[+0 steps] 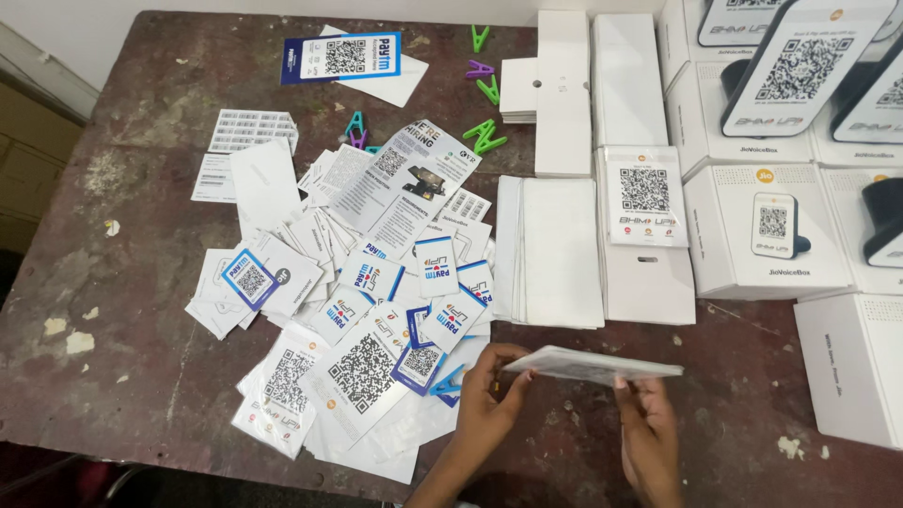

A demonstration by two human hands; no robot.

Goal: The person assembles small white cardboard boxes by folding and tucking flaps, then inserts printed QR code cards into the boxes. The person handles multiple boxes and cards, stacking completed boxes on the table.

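Both my hands hold a flat white card point(594, 365) edge-on above the table's near side. My left hand point(486, 402) grips its left end with thumb and fingers. My right hand point(647, 433) supports it from below near the middle, fingertips on its underside. Just left of my left hand lies a loose heap of code-printed cards and stickers point(362, 310), white and blue, spread across the dark worn table point(141, 310). Beyond the held card sits a stack of plain white cards point(550, 249).
White boxes point(767, 230) with code-printed devices crowd the right and far right; another white box point(851, 367) sits near my right hand. Green, purple and teal clips point(484, 136) lie at the back. A blue-and-white code sign point(343, 56) rests far back.
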